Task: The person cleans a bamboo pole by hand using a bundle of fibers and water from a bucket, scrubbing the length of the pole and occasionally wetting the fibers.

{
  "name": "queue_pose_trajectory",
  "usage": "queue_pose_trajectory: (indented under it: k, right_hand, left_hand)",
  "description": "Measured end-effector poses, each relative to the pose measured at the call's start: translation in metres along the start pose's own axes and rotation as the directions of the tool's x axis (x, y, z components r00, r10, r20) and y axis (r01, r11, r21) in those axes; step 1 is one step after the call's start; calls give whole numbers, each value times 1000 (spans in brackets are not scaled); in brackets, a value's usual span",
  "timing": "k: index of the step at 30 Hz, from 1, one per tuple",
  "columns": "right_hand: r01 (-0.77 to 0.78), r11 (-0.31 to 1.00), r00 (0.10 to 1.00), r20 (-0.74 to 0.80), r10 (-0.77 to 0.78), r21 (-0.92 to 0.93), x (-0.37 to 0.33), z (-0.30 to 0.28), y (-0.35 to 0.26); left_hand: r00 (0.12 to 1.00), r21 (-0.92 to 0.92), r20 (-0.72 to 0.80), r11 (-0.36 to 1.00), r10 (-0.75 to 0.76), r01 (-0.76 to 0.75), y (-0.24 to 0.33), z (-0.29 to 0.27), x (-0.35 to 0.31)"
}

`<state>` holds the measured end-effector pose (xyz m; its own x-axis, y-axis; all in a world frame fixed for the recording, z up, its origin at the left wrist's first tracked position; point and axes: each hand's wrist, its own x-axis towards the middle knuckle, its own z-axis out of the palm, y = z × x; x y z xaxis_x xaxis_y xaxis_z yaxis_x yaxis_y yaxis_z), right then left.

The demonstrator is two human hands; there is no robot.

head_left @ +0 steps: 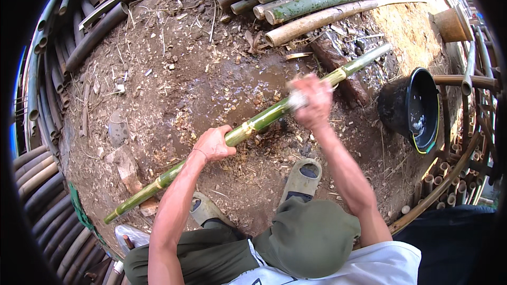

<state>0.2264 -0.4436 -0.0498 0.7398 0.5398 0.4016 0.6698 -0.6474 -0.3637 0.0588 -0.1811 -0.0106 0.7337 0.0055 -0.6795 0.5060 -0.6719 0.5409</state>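
A long green bamboo pole (266, 117) lies slantwise in front of me, from the lower left up to the right. My left hand (214, 143) is closed around it near the middle. Farther up the pole, my right hand (312, 103) is smeared by motion, its fingers curled over a whitish wad (297, 100) pressed against the bamboo. What the wad is made of is too blurred to tell. Beneath the pole's upper part is a dark wet wooden log (346, 82); near its lower end lies a wooden block (149, 207).
A black bucket (396, 108) stands tilted at the right, with a little white stuff inside. Bamboo poles are piled at the back (327, 18), left (50, 211) and right. Wet soil with wood chips covers the ground. My sandals (303, 177) are close below the pole.
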Motion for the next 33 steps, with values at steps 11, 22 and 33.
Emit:
queue_pose_trajectory:
  k: [11,22,33]
  right_hand:
    - [-42,935,996,-83,14,-352,39,-43,109]
    - [151,980,979,118,-166,130,-16,19,-82]
    - [-618,513,697,113,708,595,53,-69,122]
  left_hand:
    - [840,443,-496,896,219,29,17,51,-16]
    - [833,-481,553,812,-11,330,-52,-1,18]
    - [981,215,-169,975,101,-63,99,22,6]
